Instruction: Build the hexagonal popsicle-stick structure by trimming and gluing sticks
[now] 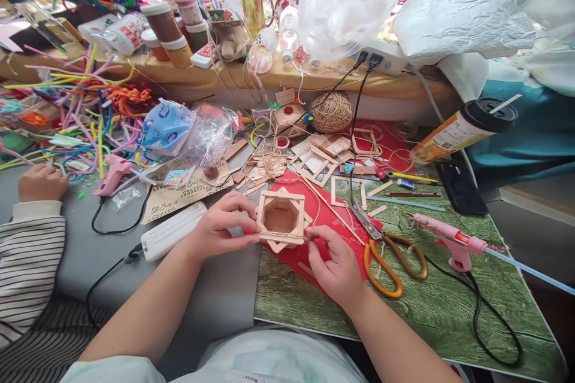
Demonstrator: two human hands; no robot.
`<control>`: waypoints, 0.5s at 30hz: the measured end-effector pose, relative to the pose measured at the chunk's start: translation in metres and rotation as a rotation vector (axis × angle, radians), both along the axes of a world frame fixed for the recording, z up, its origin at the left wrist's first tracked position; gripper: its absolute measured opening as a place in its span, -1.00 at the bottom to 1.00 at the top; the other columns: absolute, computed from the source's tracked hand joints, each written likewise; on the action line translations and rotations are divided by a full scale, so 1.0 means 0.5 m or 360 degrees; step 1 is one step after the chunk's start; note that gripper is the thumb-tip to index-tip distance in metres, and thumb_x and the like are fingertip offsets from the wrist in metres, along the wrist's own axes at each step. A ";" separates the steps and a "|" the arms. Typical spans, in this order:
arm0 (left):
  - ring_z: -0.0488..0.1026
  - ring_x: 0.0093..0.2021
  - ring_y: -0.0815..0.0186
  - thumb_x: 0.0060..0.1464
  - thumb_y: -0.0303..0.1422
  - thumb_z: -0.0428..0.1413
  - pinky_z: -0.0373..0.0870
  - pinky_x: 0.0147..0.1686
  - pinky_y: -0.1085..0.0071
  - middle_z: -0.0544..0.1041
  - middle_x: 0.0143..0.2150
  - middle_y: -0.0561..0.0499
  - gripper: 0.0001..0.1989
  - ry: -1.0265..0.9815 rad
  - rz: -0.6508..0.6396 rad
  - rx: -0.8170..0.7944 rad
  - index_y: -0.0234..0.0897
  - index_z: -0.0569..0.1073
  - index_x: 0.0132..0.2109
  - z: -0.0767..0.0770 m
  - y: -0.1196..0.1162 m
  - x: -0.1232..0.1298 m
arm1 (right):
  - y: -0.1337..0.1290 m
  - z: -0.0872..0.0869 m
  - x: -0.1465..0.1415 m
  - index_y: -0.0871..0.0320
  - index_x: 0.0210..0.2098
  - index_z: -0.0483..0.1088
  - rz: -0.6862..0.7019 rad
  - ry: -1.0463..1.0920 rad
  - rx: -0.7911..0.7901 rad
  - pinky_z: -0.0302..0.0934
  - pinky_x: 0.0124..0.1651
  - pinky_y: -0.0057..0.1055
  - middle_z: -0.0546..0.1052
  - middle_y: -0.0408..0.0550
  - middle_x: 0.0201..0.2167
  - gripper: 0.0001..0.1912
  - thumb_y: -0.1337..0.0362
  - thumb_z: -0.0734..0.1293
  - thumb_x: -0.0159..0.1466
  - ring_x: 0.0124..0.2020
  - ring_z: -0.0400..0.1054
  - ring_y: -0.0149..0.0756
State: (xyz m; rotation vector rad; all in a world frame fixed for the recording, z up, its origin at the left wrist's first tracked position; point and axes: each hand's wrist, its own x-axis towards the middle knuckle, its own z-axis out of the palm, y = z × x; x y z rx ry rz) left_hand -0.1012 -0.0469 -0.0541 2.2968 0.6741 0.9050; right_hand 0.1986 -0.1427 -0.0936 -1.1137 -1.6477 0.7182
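A small box of stacked wooden sticks [281, 238] with an eight-sided opening sits over red sheets [299, 264] in front of me. My left hand [227, 224] pinches its left side between thumb and fingers. At its lower right corner, my right hand [331, 257] has thumb and forefinger pressed together on a thin strand of twine, which runs along the box's front edge. Orange-handled scissors [390, 260] lie just right of my right hand. Behind the box are loose wooden sticks and square stick frames [348, 191].
A pink glue gun [460, 242] with its cord lies at the right, near a phone [462, 187] and a tilted drink cup [465, 128]. A white power bank [173, 230] is left. Another person's hand [44, 183] rests at far left. Twine ball [332, 112] behind.
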 end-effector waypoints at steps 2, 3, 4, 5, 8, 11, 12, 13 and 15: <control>0.50 -0.07 0.21 0.17 -0.38 0.39 0.46 0.01 0.22 0.59 -0.14 -0.06 -0.83 0.0000 -0.0009 0.0015 -0.09 0.69 -0.08 0.002 0.000 0.000 | 0.003 0.004 -0.001 0.01 0.28 0.39 0.0049 -0.0002 0.0045 0.48 0.04 -0.27 0.60 -0.05 -0.09 -0.54 0.45 0.30 0.43 -0.09 0.53 -0.27; 0.50 -0.08 0.21 0.17 -0.39 0.39 0.46 0.01 0.22 0.59 -0.14 -0.06 -0.83 0.0004 -0.0011 0.0019 -0.09 0.69 -0.08 0.002 0.000 0.001 | 0.005 0.007 -0.001 0.00 0.31 0.37 0.0083 -0.0012 0.0070 0.48 0.05 -0.25 0.59 -0.03 -0.08 -0.51 0.45 0.30 0.43 -0.08 0.52 -0.26; 0.50 -0.09 0.22 0.17 -0.39 0.39 0.45 0.01 0.22 0.59 -0.15 -0.06 -0.83 0.0007 -0.0015 0.0022 -0.09 0.69 -0.08 0.003 0.000 0.001 | 0.008 0.010 -0.001 -0.01 0.32 0.38 0.0110 -0.0023 0.0096 0.48 0.03 -0.23 0.59 -0.01 -0.07 -0.50 0.44 0.32 0.43 -0.07 0.52 -0.24; 0.49 -0.10 0.22 0.17 -0.39 0.39 0.45 0.01 0.21 0.59 -0.15 -0.05 -0.83 0.0010 -0.0018 0.0025 -0.09 0.68 -0.08 0.003 0.000 0.002 | 0.011 0.012 0.000 -0.01 0.31 0.40 0.0131 -0.0031 0.0112 0.49 0.01 -0.23 0.59 0.00 -0.07 -0.50 0.44 0.33 0.43 -0.07 0.51 -0.23; 0.49 -0.11 0.23 0.17 -0.37 0.39 0.44 0.01 0.22 0.60 -0.15 -0.05 -0.82 0.0021 -0.0025 0.0027 -0.08 0.68 -0.08 0.002 0.002 0.003 | 0.018 0.018 0.001 -0.04 0.25 0.49 0.0175 -0.0070 0.0122 0.49 -0.07 -0.24 0.58 0.00 -0.12 -0.55 0.44 0.36 0.44 -0.11 0.52 -0.22; 0.50 -0.11 0.23 0.15 -0.37 0.40 0.45 0.02 0.22 0.61 -0.15 -0.04 -0.81 0.0023 -0.0040 0.0035 -0.06 0.67 -0.08 0.000 0.004 0.003 | 0.019 0.017 0.003 -0.05 0.23 0.51 0.0218 -0.0073 0.0125 0.48 -0.12 -0.25 0.57 -0.01 -0.16 -0.54 0.48 0.36 0.43 -0.16 0.51 -0.24; 0.50 -0.12 0.23 0.15 -0.37 0.41 0.45 0.02 0.22 0.61 -0.15 -0.04 -0.80 0.0020 -0.0050 0.0040 -0.07 0.67 -0.08 0.000 0.004 0.004 | 0.018 0.017 0.003 -0.05 0.23 0.51 0.0222 -0.0055 0.0125 0.48 -0.13 -0.25 0.57 -0.01 -0.16 -0.53 0.49 0.37 0.42 -0.16 0.51 -0.24; 0.50 -0.12 0.24 0.14 -0.38 0.41 0.44 0.03 0.22 0.61 -0.15 -0.03 -0.79 0.0017 -0.0059 0.0045 -0.07 0.66 -0.07 0.000 0.003 0.004 | 0.017 0.017 0.003 -0.05 0.23 0.51 0.0220 -0.0031 0.0121 0.48 -0.13 -0.25 0.57 -0.01 -0.16 -0.52 0.51 0.37 0.41 -0.16 0.51 -0.24; 0.49 -0.12 0.24 0.14 -0.39 0.41 0.44 0.03 0.22 0.61 -0.15 -0.03 -0.79 0.0008 -0.0071 0.0050 -0.08 0.65 -0.08 0.002 0.003 0.005 | 0.016 0.017 0.003 -0.05 0.21 0.52 0.0213 0.0013 0.0108 0.48 -0.13 -0.25 0.57 -0.02 -0.16 -0.51 0.53 0.38 0.39 -0.16 0.50 -0.23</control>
